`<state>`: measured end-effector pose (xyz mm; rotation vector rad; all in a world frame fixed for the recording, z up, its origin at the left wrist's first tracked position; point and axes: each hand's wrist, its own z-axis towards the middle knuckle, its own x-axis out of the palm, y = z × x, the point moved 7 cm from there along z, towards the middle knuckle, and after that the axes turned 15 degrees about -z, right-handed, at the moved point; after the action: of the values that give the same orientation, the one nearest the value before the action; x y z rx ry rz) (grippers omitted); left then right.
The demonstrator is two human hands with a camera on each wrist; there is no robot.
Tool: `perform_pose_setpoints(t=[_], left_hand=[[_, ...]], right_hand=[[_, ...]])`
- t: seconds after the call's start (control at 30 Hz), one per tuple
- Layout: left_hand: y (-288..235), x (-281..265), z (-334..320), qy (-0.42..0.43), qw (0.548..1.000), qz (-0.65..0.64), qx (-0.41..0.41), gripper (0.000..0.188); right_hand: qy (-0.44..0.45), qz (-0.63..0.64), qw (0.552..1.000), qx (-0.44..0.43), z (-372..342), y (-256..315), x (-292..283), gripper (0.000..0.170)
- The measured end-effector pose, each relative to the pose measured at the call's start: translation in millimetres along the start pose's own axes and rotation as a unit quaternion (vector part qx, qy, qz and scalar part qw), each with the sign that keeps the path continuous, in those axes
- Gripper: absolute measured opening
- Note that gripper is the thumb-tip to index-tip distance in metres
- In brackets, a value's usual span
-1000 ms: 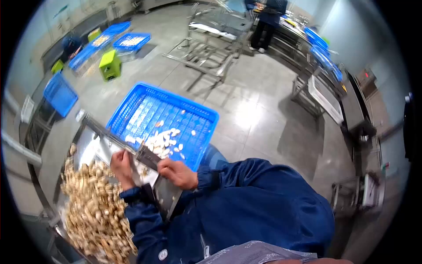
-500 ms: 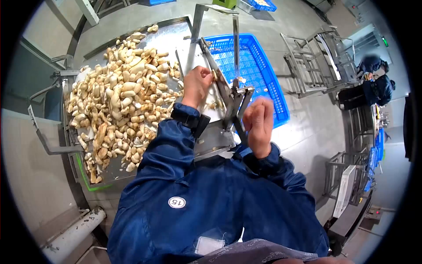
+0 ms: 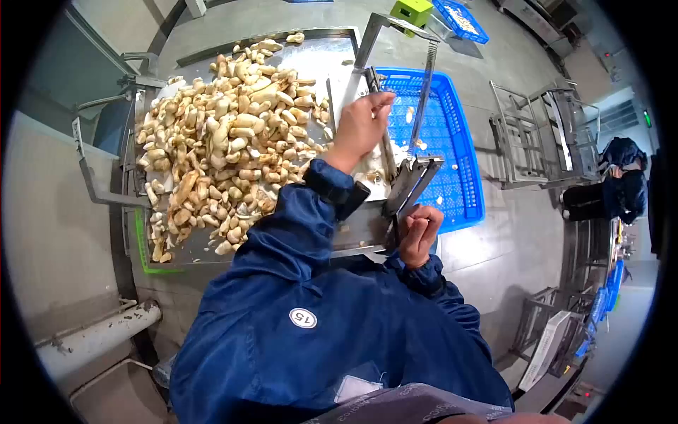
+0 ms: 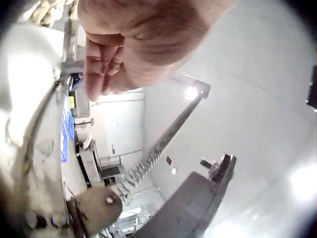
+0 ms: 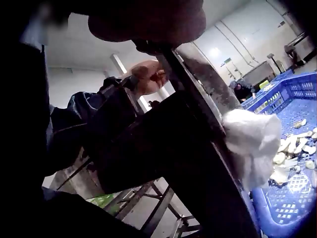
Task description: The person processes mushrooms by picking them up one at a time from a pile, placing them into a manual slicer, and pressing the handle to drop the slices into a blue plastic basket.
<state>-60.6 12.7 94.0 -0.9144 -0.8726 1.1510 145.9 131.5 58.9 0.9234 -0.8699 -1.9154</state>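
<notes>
At the metal slicer, two hands work apart beside a pile of pale mushrooms.

To the slicer's left the mushrooms lie heaped, probably so the left hand can reach them; that hand bends its fingers above the white board just beside the slicer, though whether it pinches one cannot be told. The right hand appears curled round the slicer's near end, likely for leverage. Right of the slicer sits the blue basket, presumably placed to catch the pale pieces lying inside.
</notes>
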Motion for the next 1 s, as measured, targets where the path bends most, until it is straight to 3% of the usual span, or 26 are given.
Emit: perform_pose_setpoints(t=[0.07, 0.1, 0.13, 0.17, 0.2, 0.23, 0.27, 0.3, 0.37, 0.43, 0.47, 0.5, 0.53, 0.57, 0.63, 0.73, 0.83, 1.0], left_hand=[[-16, -24, 3, 0.025, 0.969, 0.228, 0.087, 0.02], [-15, -36, 7, 0.06, 0.919, 0.39, 0.025, 0.017], [16, -61, 10, 0.027, 0.878, 0.478, -0.015, 0.016], [11, -74, 8, 0.047, 0.83, 0.555, -0.011, 0.019], [12, -84, 7, 0.073, 0.803, 0.59, -0.034, 0.02], [23, -95, 6, 0.085, 0.788, 0.601, -0.108, 0.019], [31, -101, 4, 0.096, 0.781, 0.609, -0.1, 0.018], [27, -101, 4, 0.098, 0.784, 0.603, -0.109, 0.018], [37, -111, 3, 0.082, 0.818, 0.559, -0.106, 0.017], [8, -97, 5, 0.06, 0.881, 0.468, -0.025, 0.021], [8, -87, 9, 0.084, 0.892, 0.445, -0.008, 0.029], [11, -76, 9, 0.077, 0.933, 0.35, -0.041, 0.028], [17, -61, 5, 0.065, 0.962, 0.227, -0.134, 0.027], [22, -44, -1, 0.049, 0.969, 0.098, -0.223, 0.027], [49, -21, -1, 0.047, 0.976, 0.017, -0.212, 0.032], [66, -11, 3, 0.061, 0.98, 0.116, -0.153, 0.038], [70, -13, -12, 0.029, 0.985, 0.015, -0.169, 0.028], [71, -18, -17, -0.005, 0.994, 0.015, -0.112, 0.015]], right_hand=[[0.004, -0.013, 1.0, 0.003, -1, 0, -1, 0.026], [0.001, -0.021, 1.0, 0.004, -1, -1, -3, 0.027], [-0.004, 0.022, 1.0, 0.014, -3, -4, -5, 0.02], [-0.009, 0.02, 1.0, 0.02, -11, -17, -7, 0.015], [-0.01, 0.01, 1.0, 0.016, -10, -15, -8, 0.011], [-0.01, -0.002, 1.0, 0.014, -8, -13, -7, 0.008], [-0.021, 0.015, 0.999, 0.018, -11, -20, -6, 0.003], [-0.014, -0.008, 1.0, -0.012, -11, -19, -8, 0.004], [0.002, -0.017, 1.0, 0.009, -12, -19, -7, 0.011], [0.006, 0.008, 1.0, 0.008, -10, -18, -7, 0.019], [0.007, 0.007, 1.0, 0.009, -9, -17, -8, 0.019], [0.011, 0.007, 1.0, 0.009, -9, -15, -7, 0.02], [0.002, -0.003, 1.0, -0.002, -12, -19, -7, 0.018], [-0.002, -0.004, 1.0, 0.001, -11, -19, -6, 0.017], [-0.005, -0.003, 1.0, 0.004, -11, -18, -6, 0.016], [0.01, -0.021, 1.0, -0.004, -8, -11, -6, 0.019], [0.001, -0.003, 1.0, 0.01, -9, -13, -6, 0.021], [0.015, 0.034, 0.999, 0.028, 12, 3, -9, 0.022]])
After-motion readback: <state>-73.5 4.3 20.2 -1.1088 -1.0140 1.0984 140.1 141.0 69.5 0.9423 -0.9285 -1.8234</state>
